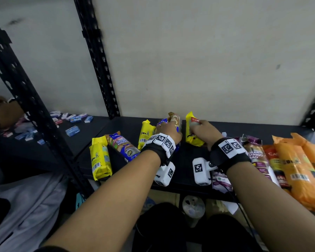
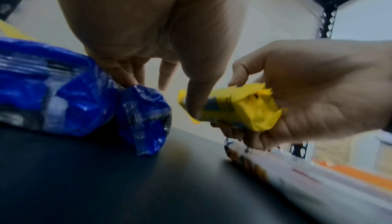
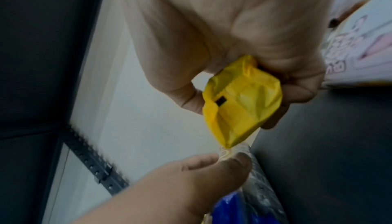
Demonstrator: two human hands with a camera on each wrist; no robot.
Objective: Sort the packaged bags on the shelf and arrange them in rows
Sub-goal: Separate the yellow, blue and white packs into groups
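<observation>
On the black shelf [image 1: 185, 153], my left hand [image 1: 168, 125] holds the far end of a blue and tan pack [image 1: 175, 119], its fingers curled at the top. In the left wrist view the left fingers [image 2: 125, 75] touch the blue pack [image 2: 63, 90]. Just to the right, my right hand [image 1: 198, 127] grips a yellow pack [image 1: 191, 133] and tilts it off the shelf. The same yellow pack [image 3: 239, 103] sits crumpled in my right hand [image 3: 273, 93]; it also shows as the yellow pack [image 2: 239, 108] in the left wrist view.
Two more yellow packs [image 1: 100, 157] [image 1: 145, 133] and a blue handle-bag pack [image 1: 122, 144] lie to the left. A purple drawstring-bag pack [image 1: 256, 155], a red pack [image 1: 275, 164] and orange packs [image 1: 298, 166] lie to the right. Black uprights [image 1: 96, 57] frame the bay. Another person's arm [image 1: 5, 111] works in the left bay.
</observation>
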